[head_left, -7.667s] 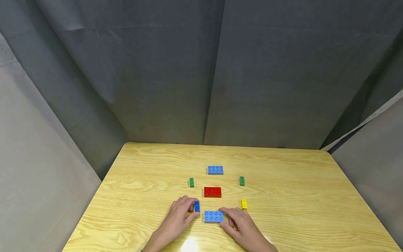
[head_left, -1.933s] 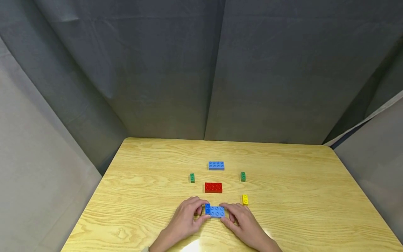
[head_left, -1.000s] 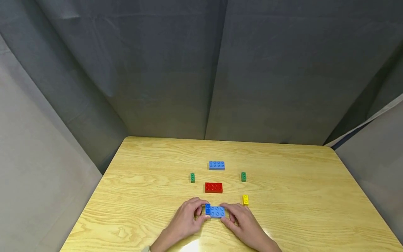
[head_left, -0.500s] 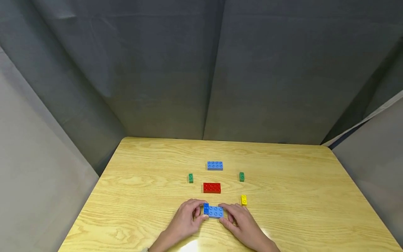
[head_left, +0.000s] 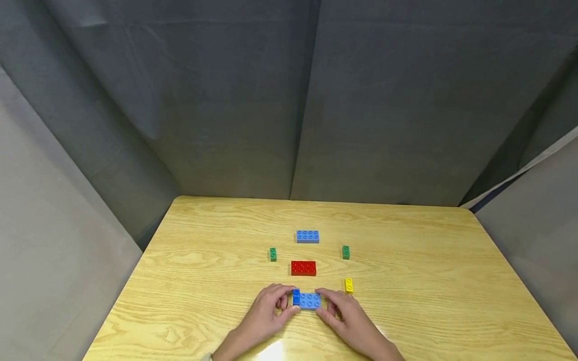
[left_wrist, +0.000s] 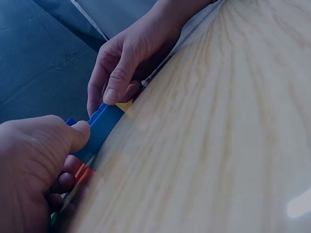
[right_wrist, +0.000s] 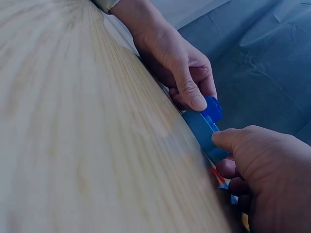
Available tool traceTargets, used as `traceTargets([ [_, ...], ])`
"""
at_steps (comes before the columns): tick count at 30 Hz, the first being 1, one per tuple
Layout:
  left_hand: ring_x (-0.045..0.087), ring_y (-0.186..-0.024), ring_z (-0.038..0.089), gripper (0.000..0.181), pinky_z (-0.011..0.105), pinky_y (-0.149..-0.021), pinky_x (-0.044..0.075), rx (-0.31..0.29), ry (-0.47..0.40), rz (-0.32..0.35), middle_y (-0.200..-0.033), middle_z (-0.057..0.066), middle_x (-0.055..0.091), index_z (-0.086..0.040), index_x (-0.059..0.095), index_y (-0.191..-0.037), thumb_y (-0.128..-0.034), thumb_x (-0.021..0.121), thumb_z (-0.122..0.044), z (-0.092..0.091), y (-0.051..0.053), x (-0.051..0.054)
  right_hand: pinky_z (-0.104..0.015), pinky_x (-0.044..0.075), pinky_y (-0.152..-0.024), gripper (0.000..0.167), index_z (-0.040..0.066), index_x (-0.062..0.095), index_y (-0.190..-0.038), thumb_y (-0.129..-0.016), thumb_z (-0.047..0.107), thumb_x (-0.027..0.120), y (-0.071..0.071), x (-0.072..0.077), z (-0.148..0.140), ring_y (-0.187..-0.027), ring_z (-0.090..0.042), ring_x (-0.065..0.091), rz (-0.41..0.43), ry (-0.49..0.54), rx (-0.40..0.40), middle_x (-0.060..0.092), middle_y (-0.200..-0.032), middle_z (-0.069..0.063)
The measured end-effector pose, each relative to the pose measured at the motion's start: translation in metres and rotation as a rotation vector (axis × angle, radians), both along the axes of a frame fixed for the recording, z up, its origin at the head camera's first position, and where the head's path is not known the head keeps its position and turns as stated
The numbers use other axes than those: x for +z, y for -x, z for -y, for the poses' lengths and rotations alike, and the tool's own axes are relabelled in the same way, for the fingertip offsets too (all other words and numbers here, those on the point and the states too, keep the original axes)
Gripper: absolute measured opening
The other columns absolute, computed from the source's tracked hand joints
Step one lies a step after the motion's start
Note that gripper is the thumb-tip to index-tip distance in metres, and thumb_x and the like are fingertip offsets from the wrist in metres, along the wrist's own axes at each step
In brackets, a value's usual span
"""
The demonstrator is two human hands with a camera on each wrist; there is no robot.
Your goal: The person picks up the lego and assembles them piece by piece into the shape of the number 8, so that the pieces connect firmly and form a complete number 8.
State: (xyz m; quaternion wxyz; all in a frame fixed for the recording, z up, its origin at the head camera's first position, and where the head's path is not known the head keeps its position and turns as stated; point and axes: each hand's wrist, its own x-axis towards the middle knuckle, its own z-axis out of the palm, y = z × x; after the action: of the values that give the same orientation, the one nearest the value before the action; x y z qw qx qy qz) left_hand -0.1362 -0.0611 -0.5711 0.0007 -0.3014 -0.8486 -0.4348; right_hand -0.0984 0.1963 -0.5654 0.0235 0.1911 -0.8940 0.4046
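A light blue building brick lies in front of me on the table, its studs up. On its left end sits a small dark blue brick, which also shows in the right wrist view as a dark blue brick raised above the light blue one. My left hand pinches the dark blue brick between thumb and fingers. At the opposite end, my right hand holds the light blue brick by its long sides, the thumb on the near side. The fingers hide part of both bricks.
Just beyond the hands lies a red brick, with another light blue brick farther back. Green bricks stand left and right. A yellow brick lies close to the right hand. Grey curtains border the wooden table.
Earliest, my left hand held the dark blue brick apart, left of the light blue one; it then came onto that brick's left end. Over the last second the hands hardly moved.
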Motion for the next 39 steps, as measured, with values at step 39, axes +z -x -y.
traceTargets([
  [39, 0.048, -0.076, 0.002, 0.042, 0.026, -0.081, 0.048, 0.009, 0.016, -0.009, -0.081, -0.016, 0.053, -0.01, 0.069, -0.131, -0.0953, 0.078, -0.031, -0.001, -0.001, 0.002, -0.021, 0.041, -0.054, 0.038, 0.005, 0.068, -0.134, -0.1, 0.024, 0.073, 0.009, 0.017, -0.039, -0.059, 0.002, 0.041, -0.072, -0.042, -0.147, 0.048, -0.07, 0.017],
])
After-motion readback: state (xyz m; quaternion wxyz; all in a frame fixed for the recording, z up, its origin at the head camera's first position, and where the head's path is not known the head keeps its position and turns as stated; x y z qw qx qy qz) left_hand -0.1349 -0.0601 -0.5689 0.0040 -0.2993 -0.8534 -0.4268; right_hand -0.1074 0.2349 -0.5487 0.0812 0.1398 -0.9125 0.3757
